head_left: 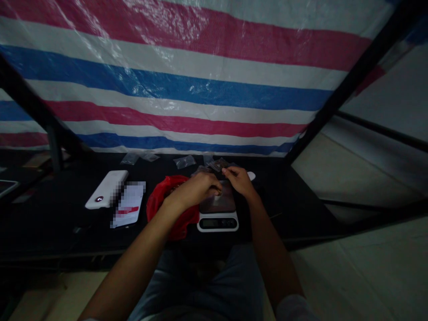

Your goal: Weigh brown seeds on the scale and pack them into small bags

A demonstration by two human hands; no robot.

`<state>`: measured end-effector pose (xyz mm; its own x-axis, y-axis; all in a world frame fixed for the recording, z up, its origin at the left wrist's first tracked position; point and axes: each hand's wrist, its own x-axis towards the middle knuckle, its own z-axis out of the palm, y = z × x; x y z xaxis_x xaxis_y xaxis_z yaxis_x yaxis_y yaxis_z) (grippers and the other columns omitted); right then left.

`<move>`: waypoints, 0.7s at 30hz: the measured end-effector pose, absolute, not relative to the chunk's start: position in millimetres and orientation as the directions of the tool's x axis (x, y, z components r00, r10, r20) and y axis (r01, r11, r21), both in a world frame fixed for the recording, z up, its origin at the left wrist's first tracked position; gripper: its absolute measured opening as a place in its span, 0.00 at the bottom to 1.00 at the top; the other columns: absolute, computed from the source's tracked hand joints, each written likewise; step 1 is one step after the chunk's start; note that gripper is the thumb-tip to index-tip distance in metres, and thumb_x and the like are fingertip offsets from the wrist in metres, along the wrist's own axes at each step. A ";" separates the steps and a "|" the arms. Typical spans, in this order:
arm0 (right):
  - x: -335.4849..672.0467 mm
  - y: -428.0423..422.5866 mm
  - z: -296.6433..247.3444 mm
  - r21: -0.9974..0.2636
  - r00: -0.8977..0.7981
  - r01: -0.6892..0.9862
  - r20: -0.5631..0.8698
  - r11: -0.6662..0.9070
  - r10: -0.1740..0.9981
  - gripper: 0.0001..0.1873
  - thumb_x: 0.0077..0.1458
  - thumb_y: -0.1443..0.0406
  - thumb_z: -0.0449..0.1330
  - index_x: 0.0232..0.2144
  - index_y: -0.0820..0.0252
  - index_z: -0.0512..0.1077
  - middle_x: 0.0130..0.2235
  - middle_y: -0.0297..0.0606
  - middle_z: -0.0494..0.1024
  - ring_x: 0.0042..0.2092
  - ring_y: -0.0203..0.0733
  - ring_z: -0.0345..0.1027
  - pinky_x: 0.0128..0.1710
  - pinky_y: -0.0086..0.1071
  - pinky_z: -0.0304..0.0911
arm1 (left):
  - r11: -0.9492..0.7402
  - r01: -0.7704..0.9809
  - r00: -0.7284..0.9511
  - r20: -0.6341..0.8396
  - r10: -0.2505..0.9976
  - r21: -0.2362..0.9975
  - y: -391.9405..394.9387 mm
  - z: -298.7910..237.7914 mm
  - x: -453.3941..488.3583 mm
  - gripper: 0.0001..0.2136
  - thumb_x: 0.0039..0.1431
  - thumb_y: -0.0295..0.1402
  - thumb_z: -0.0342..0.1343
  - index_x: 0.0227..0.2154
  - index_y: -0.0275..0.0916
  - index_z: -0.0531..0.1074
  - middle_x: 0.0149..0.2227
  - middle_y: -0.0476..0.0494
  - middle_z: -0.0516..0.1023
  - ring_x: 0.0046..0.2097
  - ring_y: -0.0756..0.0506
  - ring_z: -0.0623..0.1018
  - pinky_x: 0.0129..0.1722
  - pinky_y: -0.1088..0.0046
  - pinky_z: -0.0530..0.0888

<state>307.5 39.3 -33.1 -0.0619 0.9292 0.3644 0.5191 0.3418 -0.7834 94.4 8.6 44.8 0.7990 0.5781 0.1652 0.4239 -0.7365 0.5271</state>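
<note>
My left hand (203, 183) is over the plate of a small white digital scale (218, 221), its fingers curled downward and pinched together. What those fingertips hold, if anything, is too dark and small to make out. Behind the scale, my right hand (238, 177) has its thumb and forefinger closed at the edge of a small clear plastic bag (219, 164) with brownish contents. An opened red plastic bag (157, 200) lies left of the scale, partly covered by my left forearm; small brownish things show at its mouth.
Several small clear bags, among them one flat bag (184, 162), lie along the back of the black table (267, 223). To the left are a white power bank-like device (107, 189) and a phone (130, 205). A striped plastic sheet (187, 89) hangs behind, between dark frame posts.
</note>
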 end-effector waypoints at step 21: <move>307.5 42.6 -37.4 -0.799 -0.079 0.487 0.361 0.352 0.929 0.19 0.60 0.52 0.58 0.26 0.59 0.77 0.27 0.36 0.78 0.31 0.41 0.68 0.31 0.33 0.58 | -0.623 0.366 0.765 0.158 0.625 0.691 9.4 41.5 91.4 0.15 0.55 0.17 0.58 0.42 0.38 0.80 0.43 0.42 0.85 0.45 0.44 0.83 0.46 0.72 0.75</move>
